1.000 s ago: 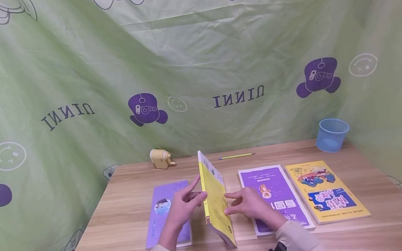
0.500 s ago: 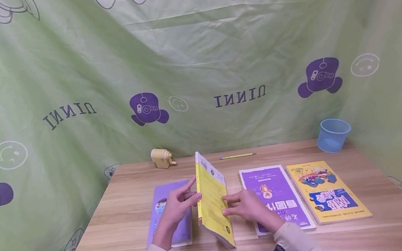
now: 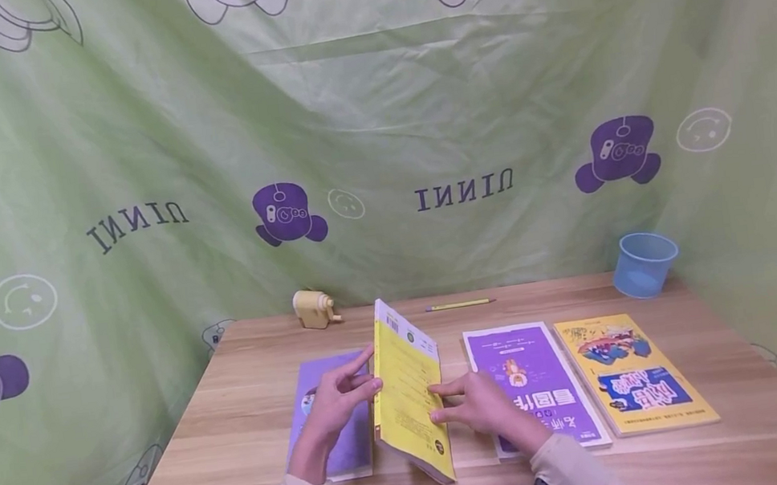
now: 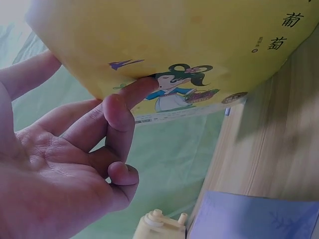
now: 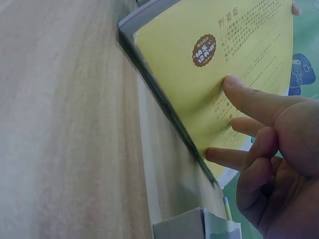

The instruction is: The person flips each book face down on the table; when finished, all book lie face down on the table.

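A yellow paperback book [image 3: 408, 402] stands tilted on its long open edge, spine raised to the left and back cover facing up and right. My left hand [image 3: 338, 398] holds it at the spine, thumb on the spine side and fingers against the front cover [image 4: 189, 45], which shows a drawn figure. My right hand [image 3: 477, 401] touches the back cover [image 5: 189, 84] near the lower edge with thumb and fingertips extended. A lilac book [image 3: 344, 450] lies flat under my left hand. To the right lies a purple book [image 3: 511, 349], partly covered by my right hand.
A yellow-orange book [image 3: 636, 366] lies flat at the far right of the wooden table [image 3: 199, 476]. Along the back are a cream pencil sharpener [image 3: 313, 310], a pencil [image 3: 460, 305] and a blue cup [image 3: 645, 268]. A green printed cloth [image 3: 375, 131] hangs behind.
The yellow book's spine has leaned further left with my left hand, so more of its back cover shows. My right hand has stayed at its lower edge.
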Demonstrator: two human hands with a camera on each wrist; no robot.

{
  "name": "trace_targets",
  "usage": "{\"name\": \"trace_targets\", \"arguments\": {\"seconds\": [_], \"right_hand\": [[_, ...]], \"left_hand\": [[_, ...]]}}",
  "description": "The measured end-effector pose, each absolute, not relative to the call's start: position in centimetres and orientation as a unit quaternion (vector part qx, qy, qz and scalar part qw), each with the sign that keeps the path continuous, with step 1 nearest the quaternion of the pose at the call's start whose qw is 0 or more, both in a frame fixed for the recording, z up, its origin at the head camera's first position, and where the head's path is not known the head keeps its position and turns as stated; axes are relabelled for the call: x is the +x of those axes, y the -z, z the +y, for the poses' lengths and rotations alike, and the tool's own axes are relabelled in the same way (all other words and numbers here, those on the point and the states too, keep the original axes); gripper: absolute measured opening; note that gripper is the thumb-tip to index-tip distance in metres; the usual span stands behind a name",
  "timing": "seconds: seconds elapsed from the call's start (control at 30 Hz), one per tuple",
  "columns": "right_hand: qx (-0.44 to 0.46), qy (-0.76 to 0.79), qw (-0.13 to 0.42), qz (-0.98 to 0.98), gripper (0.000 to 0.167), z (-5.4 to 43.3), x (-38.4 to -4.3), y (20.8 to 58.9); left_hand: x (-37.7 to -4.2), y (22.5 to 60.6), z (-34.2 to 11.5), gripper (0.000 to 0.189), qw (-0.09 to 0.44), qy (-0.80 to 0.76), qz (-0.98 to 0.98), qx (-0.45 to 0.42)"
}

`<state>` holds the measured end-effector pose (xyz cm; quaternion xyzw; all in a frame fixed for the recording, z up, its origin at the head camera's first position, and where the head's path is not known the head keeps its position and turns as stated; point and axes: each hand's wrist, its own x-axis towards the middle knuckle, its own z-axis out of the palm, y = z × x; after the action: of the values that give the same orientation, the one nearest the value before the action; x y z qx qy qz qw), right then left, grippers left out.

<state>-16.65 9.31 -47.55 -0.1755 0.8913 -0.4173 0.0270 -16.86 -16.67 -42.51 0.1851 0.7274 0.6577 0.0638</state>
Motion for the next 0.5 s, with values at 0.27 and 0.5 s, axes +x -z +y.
{"name": "trace_targets", "arguments": {"seconds": [0.27,0.5], "right_hand": [[-0.174,0.412,0.012,0.894,0.056,9.4,-16.6,47.8],[-0.158,0.391,0.007,0.907,0.055,9.5,-16.6,47.7]], "left_hand": [[-16.9,42.4,-17.3,0.063,0.058,-0.657,0.731,0.175],[-17.2,43.0,-17.9,0.060,0.061,-0.656,0.733,0.168]]}}
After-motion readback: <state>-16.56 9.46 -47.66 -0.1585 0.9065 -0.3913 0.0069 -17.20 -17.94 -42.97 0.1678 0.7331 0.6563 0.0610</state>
